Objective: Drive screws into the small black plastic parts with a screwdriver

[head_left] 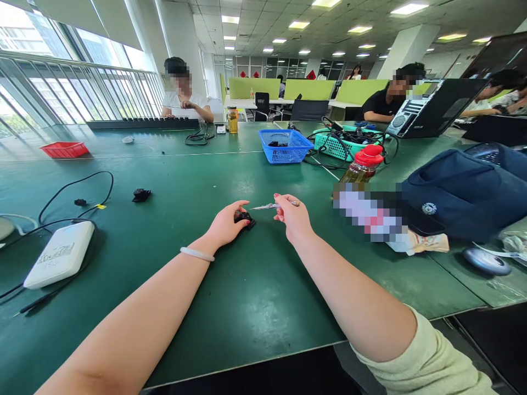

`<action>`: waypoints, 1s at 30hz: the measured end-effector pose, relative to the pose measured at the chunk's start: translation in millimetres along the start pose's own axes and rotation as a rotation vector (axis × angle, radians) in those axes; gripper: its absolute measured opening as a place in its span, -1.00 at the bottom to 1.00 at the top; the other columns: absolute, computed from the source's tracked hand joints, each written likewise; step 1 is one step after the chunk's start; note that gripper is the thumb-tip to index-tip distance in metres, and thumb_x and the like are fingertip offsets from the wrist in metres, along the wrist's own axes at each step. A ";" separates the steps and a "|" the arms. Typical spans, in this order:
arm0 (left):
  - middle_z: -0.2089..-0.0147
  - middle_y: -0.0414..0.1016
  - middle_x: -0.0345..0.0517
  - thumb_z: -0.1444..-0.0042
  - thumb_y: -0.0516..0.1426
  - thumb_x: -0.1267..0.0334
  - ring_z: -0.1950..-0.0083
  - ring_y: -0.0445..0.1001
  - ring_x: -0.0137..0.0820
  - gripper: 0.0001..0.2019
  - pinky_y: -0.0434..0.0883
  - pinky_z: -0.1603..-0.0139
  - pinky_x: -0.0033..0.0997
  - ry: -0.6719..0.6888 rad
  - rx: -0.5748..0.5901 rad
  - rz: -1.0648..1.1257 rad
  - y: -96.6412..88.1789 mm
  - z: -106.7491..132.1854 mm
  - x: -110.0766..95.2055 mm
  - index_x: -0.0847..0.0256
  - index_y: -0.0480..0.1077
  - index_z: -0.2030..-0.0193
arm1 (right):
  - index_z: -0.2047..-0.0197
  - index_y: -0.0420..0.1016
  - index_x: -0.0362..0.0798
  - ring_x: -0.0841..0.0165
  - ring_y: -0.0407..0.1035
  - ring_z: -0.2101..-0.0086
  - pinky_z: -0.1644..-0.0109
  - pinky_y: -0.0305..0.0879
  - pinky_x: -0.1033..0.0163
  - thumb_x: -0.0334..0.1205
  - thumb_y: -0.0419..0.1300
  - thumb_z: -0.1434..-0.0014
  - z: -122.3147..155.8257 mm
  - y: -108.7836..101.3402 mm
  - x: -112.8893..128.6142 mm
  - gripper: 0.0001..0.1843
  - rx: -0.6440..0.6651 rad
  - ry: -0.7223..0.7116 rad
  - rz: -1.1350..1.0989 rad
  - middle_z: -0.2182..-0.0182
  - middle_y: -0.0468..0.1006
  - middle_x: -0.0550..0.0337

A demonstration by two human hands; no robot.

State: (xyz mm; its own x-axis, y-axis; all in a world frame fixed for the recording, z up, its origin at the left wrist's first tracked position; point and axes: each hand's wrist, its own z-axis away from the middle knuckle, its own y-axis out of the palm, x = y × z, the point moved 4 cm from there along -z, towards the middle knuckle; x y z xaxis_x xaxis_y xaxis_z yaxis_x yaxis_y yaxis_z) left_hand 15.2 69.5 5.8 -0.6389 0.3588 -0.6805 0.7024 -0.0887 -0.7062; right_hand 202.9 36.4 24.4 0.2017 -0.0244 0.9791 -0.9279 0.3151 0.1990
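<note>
My left hand [225, 224] rests on the green table [255, 285] with its fingers closed over a small black part [245, 219]. My right hand [291, 218] hovers just to the right, pinching a slim clear-handled screwdriver [269, 206] whose tip points left, above the black part. A pale bracelet [196, 253] circles my left wrist. A second small black part [140, 194] lies on the table to the far left of my hands.
A white box [60, 253] with black cables lies at the left. A blue basket [285, 145], a teal basket [341, 144] of cables, a red-capped bottle [363, 163] and a navy bag [465, 192] stand right. A red tray [65, 149] sits far left. Other people sit across.
</note>
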 end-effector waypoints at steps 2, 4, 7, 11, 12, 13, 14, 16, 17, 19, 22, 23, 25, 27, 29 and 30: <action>-0.01 0.53 -0.10 -0.07 0.18 0.37 0.04 0.53 -0.29 -0.48 0.41 -0.17 -0.17 0.010 -0.004 0.017 0.3 0.5 0.0 0.09 0.35 -0.21 | 0.58 0.35 -0.02 0.53 0.10 0.63 0.45 0.29 0.35 -0.09 0.33 -0.03 -1.2 -0.9 -0.2 -0.69 0.001 -0.037 0.083 0.71 0.23 0.42; -0.05 0.53 -0.08 -0.07 0.15 0.40 -0.01 0.52 -0.28 -0.48 0.40 -0.20 -0.17 0.017 -0.005 0.030 0.6 0.8 0.4 0.09 0.34 -0.22 | 0.58 0.35 -0.02 0.51 0.13 0.61 0.44 0.28 0.33 -0.03 0.33 -0.02 -3.0 -1.4 -2.2 -0.66 0.005 -0.065 0.133 0.70 0.24 0.41; -0.07 0.54 -0.06 -0.06 0.15 0.39 -0.05 0.51 -0.27 -0.47 0.39 -0.21 -0.15 0.024 -0.002 0.034 1.1 0.9 0.9 0.10 0.33 -0.23 | 0.57 0.36 -0.01 0.48 0.17 0.59 0.43 0.29 0.30 0.05 0.31 -0.02 -5.1 -1.9 -4.9 -0.64 0.004 -0.104 0.173 0.69 0.26 0.39; -0.05 0.55 -0.07 -0.05 0.19 0.30 -0.03 0.51 -0.25 -0.45 0.40 -0.18 -0.13 0.032 0.008 0.021 1.7 0.6 0.5 0.10 0.32 -0.23 | 0.56 0.37 -0.01 0.46 0.20 0.58 0.41 0.31 0.28 0.10 0.28 -0.06 -5.7 -2.7 -5.4 -0.62 -0.021 -0.124 0.206 0.68 0.28 0.38; -0.05 0.55 -0.07 -0.05 0.20 0.27 -0.03 0.51 -0.25 -0.45 0.40 -0.18 -0.13 0.031 0.010 0.018 1.8 0.5 0.3 0.10 0.32 -0.23 | 0.55 0.38 -0.01 0.45 0.21 0.58 0.41 0.32 0.28 0.10 0.27 -0.07 -5.5 -3.1 -4.9 -0.62 -0.030 -0.124 0.209 0.68 0.28 0.37; -0.05 0.55 -0.07 -0.05 0.21 0.25 -0.03 0.51 -0.25 -0.45 0.41 -0.17 -0.14 0.029 0.011 0.015 1.9 0.4 0.2 0.10 0.33 -0.23 | 0.55 0.38 0.00 0.45 0.22 0.58 0.40 0.32 0.28 0.09 0.27 -0.08 -5.2 -3.4 -4.2 -0.62 -0.041 -0.125 0.210 0.68 0.29 0.37; -0.06 0.54 -0.07 -0.05 0.21 0.23 -0.03 0.51 -0.25 -0.45 0.41 -0.17 -0.14 0.027 0.012 0.013 1.9 0.3 0.0 0.10 0.33 -0.23 | 0.55 0.38 0.00 0.45 0.23 0.57 0.40 0.32 0.28 0.09 0.27 -0.08 -4.9 -3.8 -3.3 -0.62 -0.052 -0.129 0.212 0.68 0.29 0.37; -0.06 0.54 -0.07 -0.05 0.21 0.23 -0.04 0.50 -0.24 -0.45 0.41 -0.17 -0.15 0.023 0.013 0.009 1.9 0.2 0.0 0.09 0.33 -0.23 | 0.56 0.38 0.00 0.45 0.24 0.57 0.42 0.31 0.30 0.06 0.26 -0.10 -4.2 -4.7 -1.5 -0.63 -0.074 -0.135 0.221 0.67 0.30 0.37; -0.06 0.54 -0.07 -0.05 0.21 0.24 -0.04 0.50 -0.24 -0.46 0.40 -0.17 -0.15 0.020 0.015 0.006 1.9 0.2 0.1 0.09 0.33 -0.23 | 0.56 0.38 0.00 0.46 0.24 0.58 0.43 0.30 0.31 0.04 0.26 -0.11 -4.0 -5.1 -1.0 -0.64 -0.082 -0.133 0.226 0.68 0.30 0.37; -0.06 0.54 -0.08 -0.06 0.20 0.27 -0.04 0.51 -0.25 -0.46 0.40 -0.18 -0.15 0.016 0.020 0.001 2.1 0.2 0.4 0.09 0.33 -0.23 | 0.56 0.38 0.00 0.47 0.23 0.59 0.45 0.27 0.32 0.02 0.25 -0.13 -4.1 -5.4 -0.8 -0.64 -0.089 -0.126 0.229 0.67 0.31 0.37; -0.06 0.54 -0.09 -0.06 0.20 0.29 -0.04 0.51 -0.25 -0.47 0.40 -0.18 -0.15 0.016 0.021 0.004 1.9 0.5 0.4 0.08 0.34 -0.22 | 0.56 0.40 -0.01 0.48 0.23 0.60 0.47 0.25 0.33 0.01 0.24 -0.14 -4.5 -5.2 -1.1 -0.64 -0.086 -0.128 0.228 0.67 0.32 0.36; -0.06 0.54 -0.09 -0.06 0.20 0.30 -0.04 0.51 -0.25 -0.47 0.40 -0.18 -0.15 0.016 0.020 0.006 1.8 0.6 0.3 0.07 0.35 -0.22 | 0.56 0.40 -0.01 0.48 0.23 0.60 0.48 0.25 0.34 0.01 0.24 -0.15 -4.4 -5.1 -1.0 -0.65 -0.087 -0.134 0.232 0.67 0.33 0.36; -0.06 0.55 -0.09 -0.05 0.20 0.31 -0.04 0.52 -0.26 -0.47 0.40 -0.19 -0.16 0.012 0.017 0.012 1.5 0.7 0.0 0.07 0.36 -0.21 | 0.56 0.40 0.00 0.48 0.23 0.60 0.48 0.25 0.34 0.01 0.25 -0.15 -3.5 -4.7 -0.4 -0.64 -0.088 -0.151 0.243 0.67 0.32 0.36; -0.06 0.55 -0.09 -0.05 0.21 0.31 -0.04 0.52 -0.26 -0.47 0.39 -0.20 -0.16 0.003 0.018 0.022 1.3 0.6 0.1 0.08 0.36 -0.21 | 0.57 0.39 0.00 0.48 0.23 0.61 0.48 0.25 0.34 0.01 0.26 -0.14 -1.7 -3.9 0.7 -0.64 -0.082 -0.172 0.249 0.69 0.31 0.37; -0.06 0.56 -0.09 -0.05 0.22 0.31 -0.04 0.52 -0.26 -0.47 0.39 -0.20 -0.16 -0.012 0.019 0.033 1.1 0.7 0.4 0.07 0.36 -0.21 | 0.58 0.38 0.00 0.48 0.22 0.61 0.48 0.26 0.34 0.01 0.26 -0.14 -0.1 -2.8 1.4 -0.63 -0.066 -0.184 0.249 0.69 0.30 0.37; -0.06 0.56 -0.09 -0.05 0.22 0.31 -0.04 0.52 -0.26 -0.47 0.39 -0.20 -0.16 -0.020 0.019 0.038 1.1 0.8 0.5 0.07 0.36 -0.21 | 0.58 0.37 0.00 0.48 0.21 0.61 0.47 0.27 0.35 0.01 0.26 -0.15 0.2 -2.4 1.0 -0.63 -0.060 -0.179 0.244 0.70 0.29 0.37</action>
State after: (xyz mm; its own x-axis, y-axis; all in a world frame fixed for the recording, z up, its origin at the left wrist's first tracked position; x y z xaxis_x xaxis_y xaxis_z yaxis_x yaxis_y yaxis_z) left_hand 15.4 68.9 4.5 -0.6180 0.3362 -0.7106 0.7204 -0.1197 -0.6831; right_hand 205.3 35.4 24.9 -0.0885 -0.1063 0.9904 -0.9208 0.3880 -0.0407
